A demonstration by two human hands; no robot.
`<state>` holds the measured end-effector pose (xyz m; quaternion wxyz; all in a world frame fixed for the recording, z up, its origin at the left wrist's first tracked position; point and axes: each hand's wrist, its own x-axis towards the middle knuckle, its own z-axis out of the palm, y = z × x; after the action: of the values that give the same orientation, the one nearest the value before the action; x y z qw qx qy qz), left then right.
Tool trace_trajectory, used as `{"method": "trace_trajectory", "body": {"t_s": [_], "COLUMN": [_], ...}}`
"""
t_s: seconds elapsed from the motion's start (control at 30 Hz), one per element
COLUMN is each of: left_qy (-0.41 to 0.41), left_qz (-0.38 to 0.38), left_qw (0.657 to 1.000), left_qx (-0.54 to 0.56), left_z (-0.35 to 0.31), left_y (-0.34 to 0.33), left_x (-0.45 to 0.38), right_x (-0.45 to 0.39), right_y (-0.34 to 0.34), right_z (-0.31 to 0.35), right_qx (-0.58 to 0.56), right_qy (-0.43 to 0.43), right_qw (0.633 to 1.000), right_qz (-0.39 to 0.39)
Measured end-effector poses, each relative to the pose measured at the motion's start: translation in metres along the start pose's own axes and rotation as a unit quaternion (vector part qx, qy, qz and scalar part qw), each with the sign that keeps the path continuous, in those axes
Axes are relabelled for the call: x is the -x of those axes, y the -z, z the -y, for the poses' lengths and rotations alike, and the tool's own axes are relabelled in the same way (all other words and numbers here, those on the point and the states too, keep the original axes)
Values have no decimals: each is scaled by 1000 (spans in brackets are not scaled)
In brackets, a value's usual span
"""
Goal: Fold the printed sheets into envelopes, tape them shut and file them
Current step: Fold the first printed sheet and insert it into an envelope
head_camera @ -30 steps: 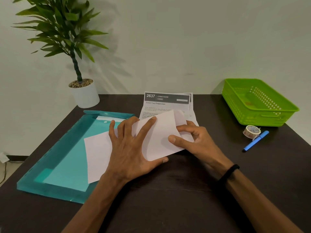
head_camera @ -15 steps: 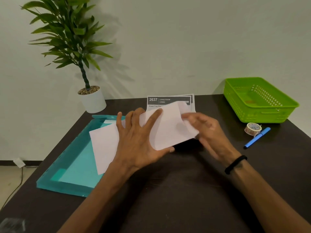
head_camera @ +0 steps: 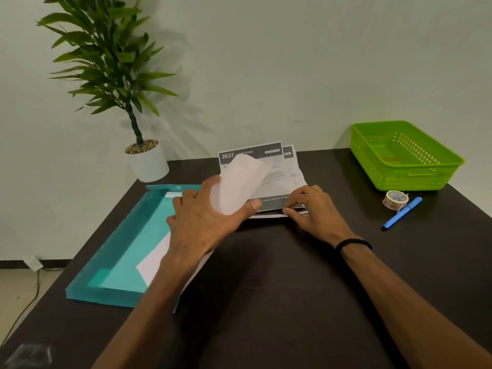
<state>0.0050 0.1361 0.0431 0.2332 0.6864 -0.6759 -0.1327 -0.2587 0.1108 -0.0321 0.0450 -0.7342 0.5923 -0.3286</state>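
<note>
My left hand (head_camera: 205,219) grips a blank white sheet (head_camera: 239,182) between thumb and fingers. The sheet's upper part curls up off the table and its lower corner (head_camera: 157,259) lies over the open teal folder (head_camera: 125,235). Behind it, a small stack of printed sheets (head_camera: 277,179) headed "2637" lies on the dark table. My right hand (head_camera: 314,209) is at the stack's near edge, thumb and fingertips pinching it.
A green perforated basket (head_camera: 404,161) stands at the back right. A patterned tape roll (head_camera: 395,199) and a blue pen (head_camera: 402,213) lie in front of it. A potted plant (head_camera: 147,163) stands at the back left corner by the wall.
My left hand has pulled the white sheet left toward the folder and bent it upward. My right hand let go of it and dropped to the printed stack's near edge. The camera view shifted left.
</note>
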Motion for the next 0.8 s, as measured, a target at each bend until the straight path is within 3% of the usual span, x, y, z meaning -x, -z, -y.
{"method": "trace_trajectory", "body": {"t_s": [0.1,0.17,0.2,0.27,0.33,0.43,0.5,0.73,0.8], "left_qy": [25,35,35,37,43,29,6,-31,-36], "left_qz": [30,47,49,54,88,115,65,-55,-58], "left_qw": [998,996,997,997,994,982,982,987,990], "left_qx": [41,60,56,41,56,148,178,148,123], "left_z": [-5,-10,-15,-26,-39,-41,-30,7,13], "left_y": [-7,-12,-14,-23,-34,-48,-53,-76,-78], "left_x": [7,15,20,30,40,39,30,-19,-29], "right_x": [11,25,29,33,31,28,29,27,27], "right_y": [5,11,13,16,14,13,13,15,14], "right_z": [13,29,38,55,58,46,33,20,20], "right_qx": [-28,-121,-211,-411,-492,-453,-441,-493,-508], "right_qy": [-3,-25,-50,-110,-155,-206,-235,-248,-248], "right_qw": [997,984,969,903,857,867,866,834,825], "right_qz": [-71,-126,-119,-50,-6,-23,-27,-17,-10]}}
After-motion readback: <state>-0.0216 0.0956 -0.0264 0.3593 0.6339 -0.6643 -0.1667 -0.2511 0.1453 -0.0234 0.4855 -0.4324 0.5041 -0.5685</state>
